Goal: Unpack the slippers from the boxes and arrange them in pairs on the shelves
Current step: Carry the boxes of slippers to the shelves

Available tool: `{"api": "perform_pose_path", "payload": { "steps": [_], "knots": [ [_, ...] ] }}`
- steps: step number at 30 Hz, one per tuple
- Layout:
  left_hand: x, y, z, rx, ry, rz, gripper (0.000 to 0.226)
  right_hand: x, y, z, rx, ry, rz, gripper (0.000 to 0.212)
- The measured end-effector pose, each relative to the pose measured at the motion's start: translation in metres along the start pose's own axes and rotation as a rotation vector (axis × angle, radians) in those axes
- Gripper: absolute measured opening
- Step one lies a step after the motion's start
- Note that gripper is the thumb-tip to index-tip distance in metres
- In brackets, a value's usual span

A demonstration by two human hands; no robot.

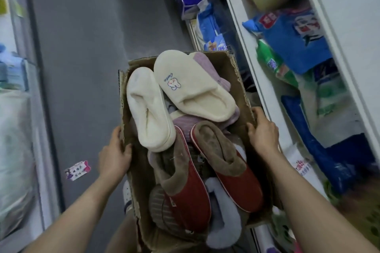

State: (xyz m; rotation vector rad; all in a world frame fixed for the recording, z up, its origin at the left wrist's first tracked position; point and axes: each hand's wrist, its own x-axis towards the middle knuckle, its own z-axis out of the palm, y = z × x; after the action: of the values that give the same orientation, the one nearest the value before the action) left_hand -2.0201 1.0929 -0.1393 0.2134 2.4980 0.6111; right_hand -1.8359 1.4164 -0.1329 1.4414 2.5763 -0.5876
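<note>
Cardboard first: brown corrugated box point(239, 80), open top, held up over the grey floor point(92, 47). Its long axis runs away from the person.

Left hand point(115, 156) is on the left wall and right hand point(263, 129) on the right wall. On both, the thumb is inside and the fingers point(257, 112) wrap the rim outside, so both are clamped on the box with neither free.

- Far end, top layer: cream plush slipper with a bunny embroidery point(191, 88) and plain cream plush slipper point(148, 109), side by side. Both lie roughly lengthwise with toes away from the person. The bunny one is closer to the right hand, the plain one to the left.
- Near end: two red slippers with brown fleece lining point(189, 197), toes towards the person.
- Underneath: lilac ribbed slipper point(205, 63) and grey fuzzy slipper point(222, 222), both partly buried.

White shelving point(242, 37) is just right of the box, beside the right hand, and is stuffed with blue and green packs point(298, 37).

My read: no slippers are out yet. The box probably needs setting down, or one hand freeing, before any pick. The cream pair is the obvious first grab. The right hand is nearer both the shelves and the bunny slipper.
</note>
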Motion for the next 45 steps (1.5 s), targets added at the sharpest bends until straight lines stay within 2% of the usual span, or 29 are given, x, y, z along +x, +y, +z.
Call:
{"api": "perform_pose_path", "payload": {
  "steps": [10,13,16,19,22,25,27,30,32,36,41,45],
  "knots": [
    [-0.003,-0.003,0.006,0.022,-0.013,0.013,0.059,0.003,0.004,0.006,-0.056,-0.004,0.002,0.040],
    [-0.004,-0.001,0.003,0.044,-0.021,0.011,0.060,0.008,0.003,0.006,-0.126,-0.062,0.022,0.038],
    [-0.002,-0.001,-0.004,0.096,-0.114,0.031,0.059,0.011,0.001,0.000,-0.188,-0.170,0.037,0.038],
    [0.005,0.002,-0.018,0.194,-0.272,0.035,0.047,0.001,-0.002,-0.013,-0.146,-0.245,0.043,0.038],
    [0.006,0.020,-0.042,0.299,-0.338,0.067,0.025,-0.023,-0.008,-0.034,-0.084,-0.228,0.013,0.042],
    [-0.004,0.047,-0.066,0.412,-0.329,0.166,0.036,-0.062,-0.012,-0.058,-0.038,-0.158,-0.048,0.046],
    [-0.017,0.066,-0.082,0.429,-0.258,0.275,0.047,-0.095,-0.016,-0.074,-0.032,-0.107,-0.077,0.049],
    [-0.036,0.089,-0.104,0.448,-0.161,0.530,0.041,-0.149,-0.021,-0.095,-0.055,-0.061,-0.094,0.050],
    [-0.052,0.104,-0.113,0.436,-0.161,0.750,0.040,-0.188,-0.023,-0.105,-0.066,-0.026,-0.083,0.052],
    [-0.091,0.124,-0.122,0.475,-0.232,1.207,0.035,-0.268,-0.025,-0.113,-0.075,0.099,-0.039,0.045],
    [-0.150,0.132,-0.114,0.613,-0.384,1.603,0.046,-0.377,-0.030,-0.102,-0.046,0.252,0.121,0.038],
    [-0.209,0.132,-0.098,0.702,-0.491,1.817,0.033,-0.468,-0.034,-0.089,-0.002,0.264,0.327,0.042]
  ]
}}
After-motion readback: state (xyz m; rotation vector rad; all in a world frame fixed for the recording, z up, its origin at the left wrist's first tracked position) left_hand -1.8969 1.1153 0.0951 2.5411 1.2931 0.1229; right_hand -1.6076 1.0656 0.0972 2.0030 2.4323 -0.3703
